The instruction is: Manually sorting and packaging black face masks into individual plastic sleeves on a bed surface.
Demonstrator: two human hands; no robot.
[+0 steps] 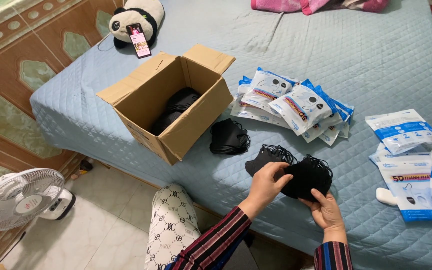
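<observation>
Near the bed's (376,60) front edge, both hands grasp a stack of black masks (307,177): left hand (266,184) pinching on top, right hand (327,210) cupping beneath; open quilt lies beyond.

box (176,107): on bed (376,60), near its left edge
masks (306,177): at front edge, right of box
packets (296,105): behind masks
</observation>
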